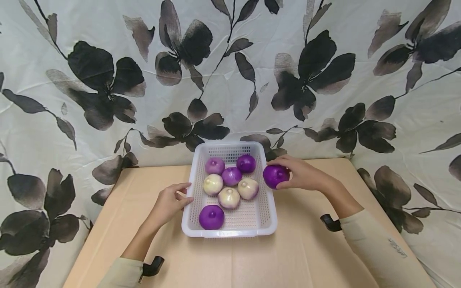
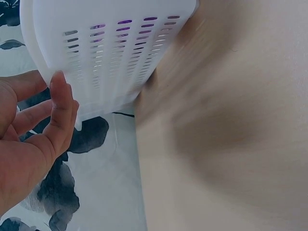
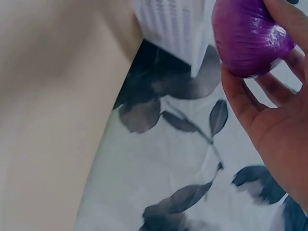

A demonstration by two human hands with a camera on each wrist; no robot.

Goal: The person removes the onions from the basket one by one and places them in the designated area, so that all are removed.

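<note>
My right hand grips a glossy purple onion between thumb and fingers, beside the right rim of a white plastic basket. In the right wrist view the same onion shows close up, with fingertips around its side. My left hand touches the basket's left rim with loosely bent fingers; in the left wrist view its fingertips are right at the rim. Inside the basket lie several onions: a purple onion at the near left, others farther back, and three pale onions in the middle.
The basket stands on a light tan tabletop. Behind and around the table hangs white cloth with dark flower prints. A black strap piece sits at the right wrist and a similar one at the left.
</note>
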